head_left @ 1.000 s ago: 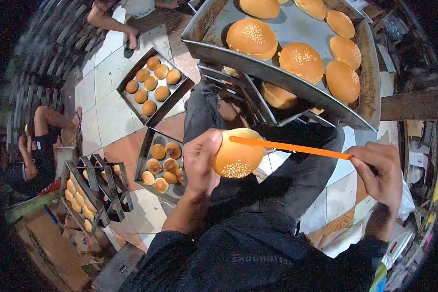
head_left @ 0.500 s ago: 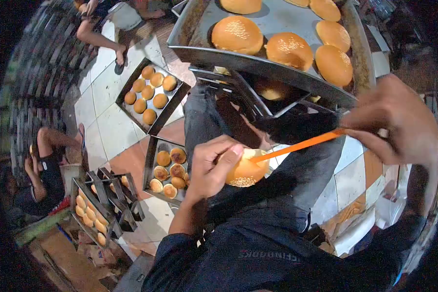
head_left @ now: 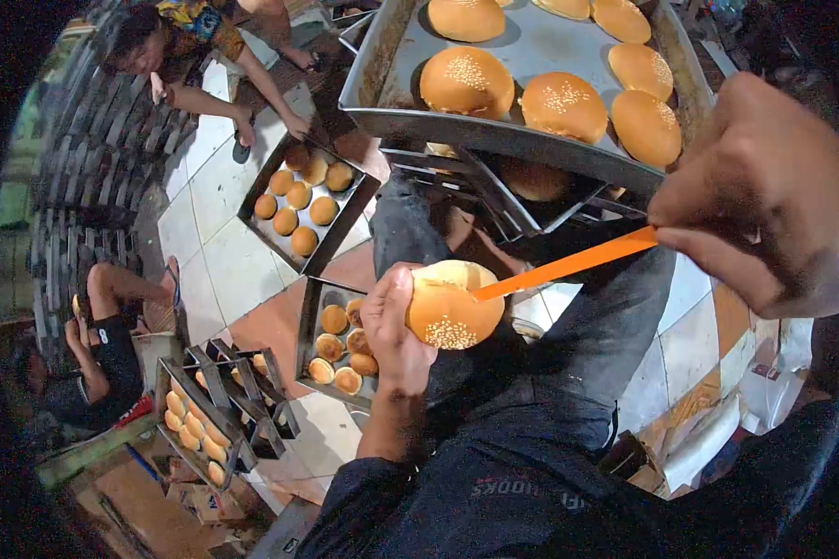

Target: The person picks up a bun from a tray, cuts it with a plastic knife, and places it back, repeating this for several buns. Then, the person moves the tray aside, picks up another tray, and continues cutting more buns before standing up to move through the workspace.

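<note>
A sesame-topped bun (head_left: 455, 317) rests in my left hand (head_left: 396, 321), with my fingers and thumb round its left side. My right hand (head_left: 760, 200) grips one end of a flat orange strip (head_left: 569, 268), whose other end touches the upper right part of the bun. Cream-coloured bread shows along the bun's top edge. Just beyond my hands, a metal tray (head_left: 494, 129) holds several sesame buns (head_left: 564, 107).
Two floor trays at left centre hold buns (head_left: 323, 211) (head_left: 334, 320). Stacked trays (head_left: 188, 424) stand lower left. One person (head_left: 191, 56) reaches to the upper floor tray; another person (head_left: 107, 363) sits at far left.
The bun has turned in my left hand, showing more of its sesame top. The strip's tip has moved slightly left. The person at upper left has leaned in, reaching to a floor tray.
</note>
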`<state>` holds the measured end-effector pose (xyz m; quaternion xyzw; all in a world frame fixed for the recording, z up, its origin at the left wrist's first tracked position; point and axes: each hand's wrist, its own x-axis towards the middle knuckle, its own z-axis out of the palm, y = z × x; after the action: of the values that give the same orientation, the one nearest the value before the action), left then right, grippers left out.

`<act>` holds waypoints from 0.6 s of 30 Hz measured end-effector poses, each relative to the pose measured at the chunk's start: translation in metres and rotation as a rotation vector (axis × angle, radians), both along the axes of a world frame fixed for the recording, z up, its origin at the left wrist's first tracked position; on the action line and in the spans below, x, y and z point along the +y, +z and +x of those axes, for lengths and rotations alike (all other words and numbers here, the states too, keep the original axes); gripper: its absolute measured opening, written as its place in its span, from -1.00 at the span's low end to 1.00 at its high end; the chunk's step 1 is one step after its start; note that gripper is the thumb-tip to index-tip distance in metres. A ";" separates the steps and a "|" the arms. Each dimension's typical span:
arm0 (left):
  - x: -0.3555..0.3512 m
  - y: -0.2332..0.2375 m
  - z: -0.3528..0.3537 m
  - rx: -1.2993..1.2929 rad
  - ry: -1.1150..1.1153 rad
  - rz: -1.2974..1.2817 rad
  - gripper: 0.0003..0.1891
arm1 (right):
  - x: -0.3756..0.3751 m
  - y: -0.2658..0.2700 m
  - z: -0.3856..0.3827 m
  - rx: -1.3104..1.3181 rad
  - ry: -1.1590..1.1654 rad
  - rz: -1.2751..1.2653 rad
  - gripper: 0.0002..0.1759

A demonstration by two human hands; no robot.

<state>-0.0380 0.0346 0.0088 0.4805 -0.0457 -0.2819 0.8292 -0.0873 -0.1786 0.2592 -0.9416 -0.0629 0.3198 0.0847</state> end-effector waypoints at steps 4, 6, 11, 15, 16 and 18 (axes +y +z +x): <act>-0.008 0.001 -0.001 0.088 0.114 -0.060 -0.71 | 0.031 -0.019 -0.008 -0.280 0.024 -0.120 -0.89; -0.003 -0.002 0.003 0.135 0.121 -0.113 -0.72 | 0.030 -0.018 -0.002 -0.465 0.085 -0.174 -0.87; -0.003 -0.011 0.003 0.200 0.175 -0.164 -0.72 | 0.005 -0.040 -0.010 -0.307 0.064 0.018 -0.90; 0.007 -0.017 0.012 0.191 0.176 -0.205 -0.69 | 0.003 -0.031 -0.012 -0.367 0.021 0.058 -0.90; 0.009 -0.017 0.015 0.190 0.183 -0.203 -0.69 | 0.002 -0.023 -0.010 -0.214 -0.026 0.023 -0.90; 0.011 -0.015 0.017 0.311 0.102 -0.350 -0.70 | 0.007 -0.032 -0.010 -0.181 -0.040 0.036 -0.90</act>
<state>-0.0207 0.0459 -0.0063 0.2822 0.0587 -0.2978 0.9101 -0.0977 -0.1719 0.2274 -0.9660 -0.0569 0.2306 0.1019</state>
